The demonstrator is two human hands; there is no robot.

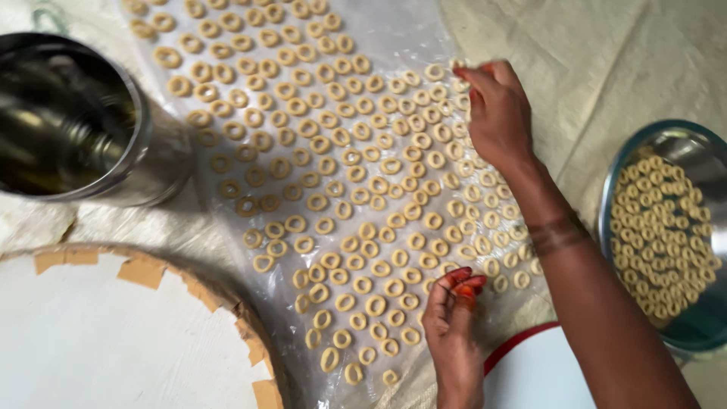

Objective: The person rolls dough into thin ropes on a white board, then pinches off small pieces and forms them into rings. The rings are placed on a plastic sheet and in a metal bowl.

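- The right hand reaches far out over the plastic sheet; its fingers are pinched at the top edge of the rings, but what they hold I cannot tell
- The left hand is low and near, fingers curled together; I cannot tell if it holds a ring
- Dough rings lie in rows on the sheet, most not touching
- A bowl of more rings sits at the right; a shiny pot stands at the left
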